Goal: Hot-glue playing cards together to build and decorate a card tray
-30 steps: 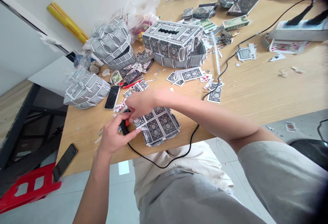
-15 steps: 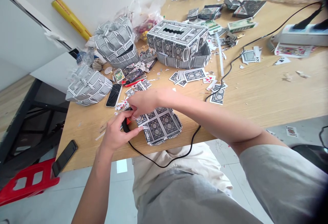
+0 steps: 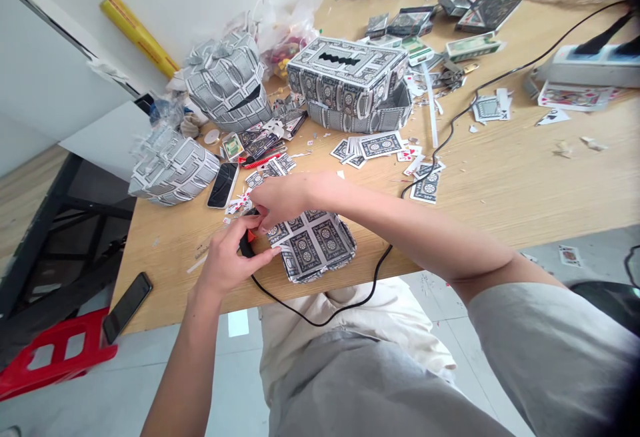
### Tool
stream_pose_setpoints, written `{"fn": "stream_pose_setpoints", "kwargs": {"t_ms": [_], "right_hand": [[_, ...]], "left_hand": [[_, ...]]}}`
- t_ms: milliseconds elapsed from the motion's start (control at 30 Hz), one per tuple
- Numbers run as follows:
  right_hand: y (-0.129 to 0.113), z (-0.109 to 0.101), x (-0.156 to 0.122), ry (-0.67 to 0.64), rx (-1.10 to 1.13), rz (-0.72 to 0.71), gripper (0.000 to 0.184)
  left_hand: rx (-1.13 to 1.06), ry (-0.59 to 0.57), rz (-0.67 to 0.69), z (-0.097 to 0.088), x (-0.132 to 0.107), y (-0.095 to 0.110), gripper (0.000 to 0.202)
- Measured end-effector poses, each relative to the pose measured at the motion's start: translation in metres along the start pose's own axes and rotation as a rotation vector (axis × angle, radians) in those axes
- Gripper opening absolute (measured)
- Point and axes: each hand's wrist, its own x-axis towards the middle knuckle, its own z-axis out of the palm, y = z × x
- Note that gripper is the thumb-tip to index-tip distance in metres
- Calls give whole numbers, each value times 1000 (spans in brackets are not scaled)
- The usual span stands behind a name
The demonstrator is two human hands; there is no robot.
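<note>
A small box covered in playing cards [image 3: 320,243] sits near the table's front edge, its dark patterned card backs facing up. My left hand [image 3: 231,253] grips its left corner, thumb on the near side and index finger at the far side. Reaching across the box, my right hand [image 3: 283,200] has its fingers curled down at the same corner, against my left fingertips. What lies between those fingertips is hidden. Behind my left hand a black tool with a red part [image 3: 246,245] lies partly covered, and a black cord runs from it along the table edge.
Larger card-covered boxes [image 3: 350,77] and card baskets [image 3: 173,167] stand beyond. Loose cards [image 3: 380,146], a white-edged phone [image 3: 223,185] and scraps lie around. A black phone [image 3: 127,307] rests at the left edge, above a red stool [image 3: 60,350]. A power strip [image 3: 590,67] is at right.
</note>
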Motion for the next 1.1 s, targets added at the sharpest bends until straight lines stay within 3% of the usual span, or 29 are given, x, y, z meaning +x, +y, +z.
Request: {"fn": "stream_pose_setpoints", "kwargs": {"t_ms": [467, 633, 833, 1100], "right_hand": [[-4, 0, -1, -22, 10, 16, 40], [-4, -1, -3, -13, -11, 9, 37], [-4, 0, -1, -36, 9, 16, 41], [-7, 1, 1, -68, -37, -8, 33]], "left_hand": [[-25, 8, -8, 5, -2, 0, 46], [-143, -19, -29, 5, -6, -5, 42], [-70, 40, 3, 7, -6, -5, 26], [-24, 48, -21, 16, -7, -6, 25]]}}
